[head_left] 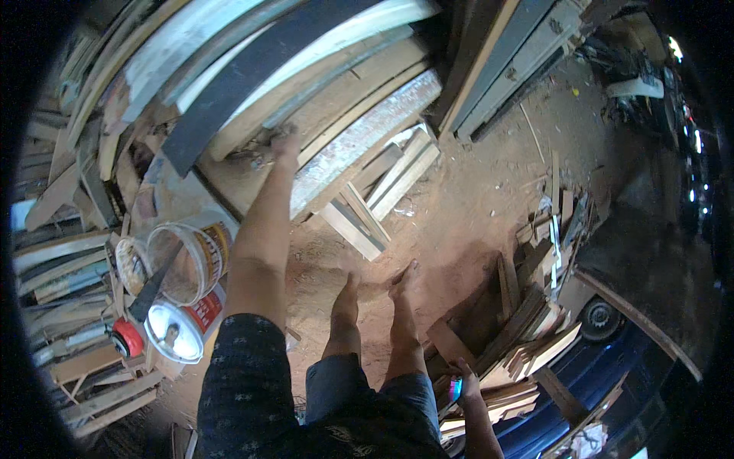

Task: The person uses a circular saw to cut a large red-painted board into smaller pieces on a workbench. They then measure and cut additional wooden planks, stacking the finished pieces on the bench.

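Observation:
My left arm stretches forward to a stack of long boards, where my left hand (283, 145) rests on a bare brown plank (321, 103). Its fingers look spread, though they are dim and partly lost against the wood. Just beyond that hand, a dark curved-looking board (252, 76) lies among pale ones. Beside it runs a plank with worn whitish paint (367, 138). Low at my right side, my right hand (470, 382) is closed around a small phone-like device (456, 388) with a lit, coloured screen.
Left of my arm stand a clear plastic bucket (180, 264), a white bucket (174, 330) and a red round object (128, 337). Short offcuts (355, 226) lie on the dirt floor (459, 206). Stacked wood (527, 352) and a blue vehicle (535, 428) flank my right.

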